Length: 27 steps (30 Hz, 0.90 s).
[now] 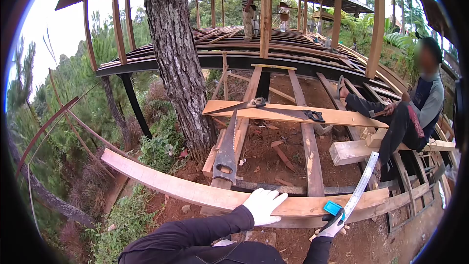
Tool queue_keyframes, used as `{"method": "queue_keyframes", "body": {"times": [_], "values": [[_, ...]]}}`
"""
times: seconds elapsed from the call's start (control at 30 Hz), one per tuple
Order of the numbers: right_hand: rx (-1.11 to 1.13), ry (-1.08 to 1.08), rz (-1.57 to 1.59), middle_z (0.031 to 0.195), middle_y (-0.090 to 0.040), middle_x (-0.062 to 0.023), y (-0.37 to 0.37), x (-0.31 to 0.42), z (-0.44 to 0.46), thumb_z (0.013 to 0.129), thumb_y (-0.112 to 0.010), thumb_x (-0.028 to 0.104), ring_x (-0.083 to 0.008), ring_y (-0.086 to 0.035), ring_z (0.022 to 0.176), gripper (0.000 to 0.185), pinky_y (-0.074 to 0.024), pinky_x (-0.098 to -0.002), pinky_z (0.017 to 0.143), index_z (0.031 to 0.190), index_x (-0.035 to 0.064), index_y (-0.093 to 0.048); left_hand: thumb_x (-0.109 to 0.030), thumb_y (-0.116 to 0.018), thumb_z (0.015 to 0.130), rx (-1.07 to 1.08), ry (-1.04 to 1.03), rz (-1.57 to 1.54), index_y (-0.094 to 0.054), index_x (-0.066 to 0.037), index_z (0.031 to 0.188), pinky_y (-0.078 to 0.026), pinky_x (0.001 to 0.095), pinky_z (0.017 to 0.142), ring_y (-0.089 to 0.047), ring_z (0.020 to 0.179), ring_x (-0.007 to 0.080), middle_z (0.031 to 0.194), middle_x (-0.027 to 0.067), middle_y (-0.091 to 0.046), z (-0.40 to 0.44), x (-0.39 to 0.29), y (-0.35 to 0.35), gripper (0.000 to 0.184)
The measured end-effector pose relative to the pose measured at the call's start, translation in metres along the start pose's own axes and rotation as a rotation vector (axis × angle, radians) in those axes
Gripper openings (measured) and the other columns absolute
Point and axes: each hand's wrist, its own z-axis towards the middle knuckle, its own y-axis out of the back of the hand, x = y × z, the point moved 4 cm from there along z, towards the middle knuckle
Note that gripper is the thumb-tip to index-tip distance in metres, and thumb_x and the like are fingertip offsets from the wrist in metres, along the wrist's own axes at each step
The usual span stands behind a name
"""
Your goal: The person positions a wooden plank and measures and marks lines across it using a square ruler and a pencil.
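Note:
A long, pale timber beam (195, 186) lies crosswise in front of me. My left hand (265, 206), in a white glove, rests on its top face with the fingers stretched out. My right hand (333, 225), gloved in white and dark, is closed around a try square (360, 182) at the beam's right part. The square has a blue stock and a marked metal blade slanting up and away. Beyond the beam, a handsaw (225, 159) leans with its handle toward me. Two more saws, one of them a black-handled handsaw (293, 113), lie on a plank (342, 117).
A co-worker (415, 102) sits at the right, holding a tool. A tree trunk (178, 58) rises just beyond the beam. Joists such as this one (309, 151) span bare soil. A roofed timber frame (265, 14), with two people, stands behind. A thick timber block (349, 152) lies at right.

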Motion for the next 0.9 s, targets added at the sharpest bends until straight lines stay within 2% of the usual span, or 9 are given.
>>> {"method": "queue_keyframes", "body": {"times": [0.03,0.1,0.33,0.4,0.63,0.7,0.73,0.8,0.9], "values": [[-0.025,-0.027,0.004,0.074,-0.065,-0.004,0.009,-0.017,0.007,0.104,-0.06,0.038,-0.009,-0.048,0.046,0.04,-0.0356,-0.0233,0.043,0.112,-0.0008,-0.067,-0.05,-0.069,0.087,-0.008,-0.003,0.0,-0.046,-0.003,0.148,-0.043,0.0467,0.099,-0.058,0.115,0.0352,0.13,0.0203,-0.058,0.002,0.002,0.0,0.08],[-0.013,-0.003,-0.013,0.062,-0.057,0.0002,0.002,-0.008,0.003,0.104,-0.058,0.044,-0.0092,-0.044,0.044,0.038,-0.0329,-0.0245,0.045,0.106,0.0067,-0.067,-0.05,-0.069,0.087,-0.013,-0.005,-0.005,-0.045,-0.003,0.148,-0.043,0.0467,0.099,-0.058,0.115,0.0351,0.13,0.0201,-0.058,0.0,0.0,-0.003,0.081],[-0.018,0.006,-0.009,0.061,-0.056,0.0003,-0.002,0.001,-0.001,0.104,-0.058,0.044,-0.0091,-0.045,0.045,0.039,-0.0331,-0.0249,0.046,0.103,0.0066,-0.068,-0.05,-0.07,0.086,-0.044,-0.012,0.006,-0.047,-0.003,0.147,-0.043,0.0465,0.099,-0.058,0.114,0.0351,0.129,0.0197,-0.058,-0.001,0.0,-0.004,0.08],[0.021,-0.003,0.034,0.074,-0.064,-0.0037,0.003,-0.007,0.004,0.105,-0.059,0.039,-0.0091,-0.049,0.045,0.041,-0.037,-0.0233,0.043,0.112,-0.0009,-0.067,-0.05,-0.07,0.086,-0.041,-0.009,0.006,-0.047,-0.003,0.147,-0.043,0.0465,0.099,-0.058,0.114,0.035,0.129,0.0197,-0.058,0.0,0.001,-0.005,0.08],[0.017,0.004,0.024,0.075,-0.065,-0.0037,-0.004,0.003,-0.002,0.105,-0.06,0.038,-0.0086,-0.049,0.047,0.04,-0.0366,-0.0229,0.043,0.112,-0.0007,-0.068,-0.049,-0.07,0.085,-0.053,-0.015,0.005,-0.047,-0.003,0.146,-0.043,0.0468,0.099,-0.057,0.114,0.035,0.129,0.0195,-0.058,-0.002,0.001,-0.007,0.08],[-0.024,0.019,0.014,0.063,-0.058,-0.001,-0.009,0.012,-0.007,0.104,-0.059,0.043,-0.0092,-0.046,0.045,0.041,-0.0345,-0.0242,0.045,0.106,0.0039,-0.069,-0.049,-0.071,0.085,-0.077,-0.024,0.012,-0.047,-0.003,0.146,-0.043,0.047,0.099,-0.057,0.115,0.035,0.129,0.0195,-0.058,-0.002,0.001,-0.005,0.08],[-0.025,0.018,0.014,0.063,-0.058,-0.001,-0.007,0.01,-0.007,0.104,-0.059,0.043,-0.0092,-0.046,0.045,0.041,-0.0345,-0.0242,0.045,0.106,0.0039,-0.069,-0.049,-0.07,0.085,-0.069,-0.021,0.01,-0.047,-0.003,0.146,-0.043,0.0471,0.099,-0.057,0.115,0.0351,0.129,0.0197,-0.058,-0.002,0.0,-0.004,0.08],[0.018,-0.007,0.029,0.076,-0.065,-0.0036,-0.004,0.007,-0.004,0.105,-0.06,0.038,-0.0084,-0.049,0.048,0.04,-0.0366,-0.0224,0.044,0.112,-0.0005,-0.069,-0.05,-0.07,0.085,-0.062,-0.017,0.008,-0.047,-0.003,0.146,-0.042,0.0472,0.099,-0.057,0.115,0.0351,0.129,0.0198,-0.058,-0.001,0.0,-0.004,0.08],[0.017,-0.002,0.008,0.076,-0.065,-0.0037,-0.003,0.005,-0.003,0.105,-0.06,0.038,-0.0083,-0.049,0.048,0.041,-0.0367,-0.0223,0.044,0.113,-0.0005,-0.069,-0.05,-0.069,0.086,-0.068,-0.019,0.007,-0.047,-0.003,0.146,-0.042,0.0474,0.099,-0.057,0.115,0.0353,0.129,0.02,-0.058,-0.001,0.001,-0.004,0.08]]}}
